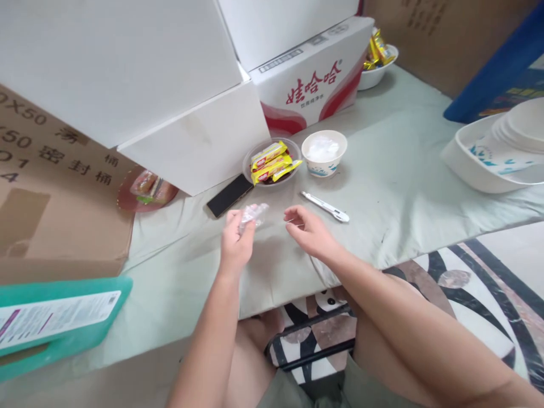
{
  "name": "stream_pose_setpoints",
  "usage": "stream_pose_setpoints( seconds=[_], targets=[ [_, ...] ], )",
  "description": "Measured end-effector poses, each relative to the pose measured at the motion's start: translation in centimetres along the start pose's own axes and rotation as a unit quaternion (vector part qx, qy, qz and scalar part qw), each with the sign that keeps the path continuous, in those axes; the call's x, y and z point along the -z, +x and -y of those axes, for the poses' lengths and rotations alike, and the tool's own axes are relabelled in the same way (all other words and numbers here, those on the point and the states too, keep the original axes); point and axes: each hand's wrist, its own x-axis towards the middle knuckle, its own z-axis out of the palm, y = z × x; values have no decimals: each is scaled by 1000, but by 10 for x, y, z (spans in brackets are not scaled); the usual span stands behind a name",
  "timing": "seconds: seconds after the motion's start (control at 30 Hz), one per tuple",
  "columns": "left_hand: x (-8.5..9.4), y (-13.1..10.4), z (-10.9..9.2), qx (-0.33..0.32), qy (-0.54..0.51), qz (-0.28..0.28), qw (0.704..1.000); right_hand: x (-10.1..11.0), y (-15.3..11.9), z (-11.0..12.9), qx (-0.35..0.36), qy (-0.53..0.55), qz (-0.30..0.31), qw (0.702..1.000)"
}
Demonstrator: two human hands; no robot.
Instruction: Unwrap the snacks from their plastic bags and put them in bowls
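Observation:
A crumpled piece of clear plastic (254, 215) is pinched between the thumb and fingers of my left hand (236, 238), just above the table cloth. My right hand (309, 228) is held to its right with curled fingers, and a thin pale line shows by the thumb, too fine to name. Beyond my right hand lies a white utility knife or pen-like tool (325, 206). A paper bowl (325, 168) with white, plastic-looking contents stands behind it. Next to that bowl is a clear round bowl (247, 170) of yellow-wrapped snacks (272, 161). A black phone (230, 195) lies near my left hand.
White boxes (187, 141) and a red-and-white carton (310, 85) stand at the back. Brown cardboard (63, 215) and a green container (63, 323) are on the left. A reddish dish (125, 195) holds packaged food. Stacked paper bowls (505, 147) sit in a white container (463, 164) at right.

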Motion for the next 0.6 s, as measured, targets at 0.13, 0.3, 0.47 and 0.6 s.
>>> stream_pose_setpoints(
  seconds=[0.13, 0.3, 0.47, 0.6],
  targets=[
    [-22, 50, -63, -135, 50, -60, 988, 5, 0, 3, 27, -51, 31, 998],
    [-119, 144, -116, -230, 117, 101, 961, 10, 6, 9, 37, -68, 43, 996],
    [-193, 199, -118, -53, 344, 349, 870, 15, 7, 14, 50, -72, 54, 995],
    [-210, 218, -106, 47, 397, 458, 794, 18, 9, 18, 29, -61, 64, 996]
  ],
)
